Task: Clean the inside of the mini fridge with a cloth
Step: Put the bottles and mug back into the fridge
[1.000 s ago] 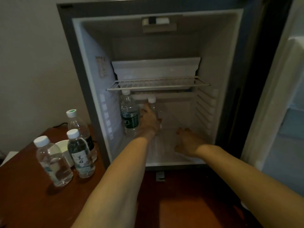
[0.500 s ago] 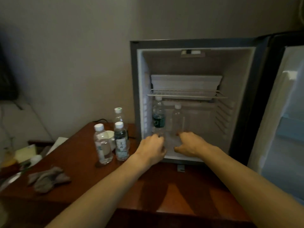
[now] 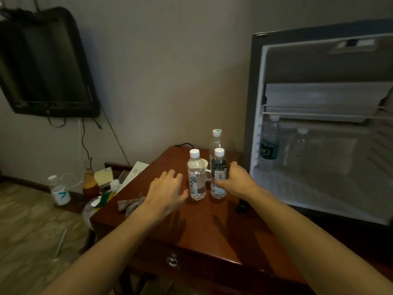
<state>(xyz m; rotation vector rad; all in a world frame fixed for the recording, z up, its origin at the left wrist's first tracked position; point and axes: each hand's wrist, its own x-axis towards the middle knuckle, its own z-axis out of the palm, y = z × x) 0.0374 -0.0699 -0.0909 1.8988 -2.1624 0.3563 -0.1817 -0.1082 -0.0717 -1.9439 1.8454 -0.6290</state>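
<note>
From the head camera, the mini fridge (image 3: pixel 323 133) stands open at the right on a reddish wooden surface (image 3: pixel 212 226). Inside, under its wire shelf (image 3: pixel 319 113), stand a bottle with a dark green label (image 3: pixel 269 143) and a clear bottle (image 3: pixel 299 145); their labels are too blurred to read. The grey cloth (image 3: pixel 130 204) lies crumpled near the surface's left edge, just left of the left wrist. The left hand (image 3: pixel 168 191) hovers with fingers spread and relaxed, holding nothing, just beside a white-capped bottle (image 3: pixel 197 175) whose label print is not legible. The right hand (image 3: pixel 235 180) appears to curl around a dark-labelled bottle (image 3: pixel 219 174) bearing unreadable characters. Behind them stand a green-capped bottle (image 3: pixel 215 141) and a white cup (image 3: pixel 205 167).
</note>
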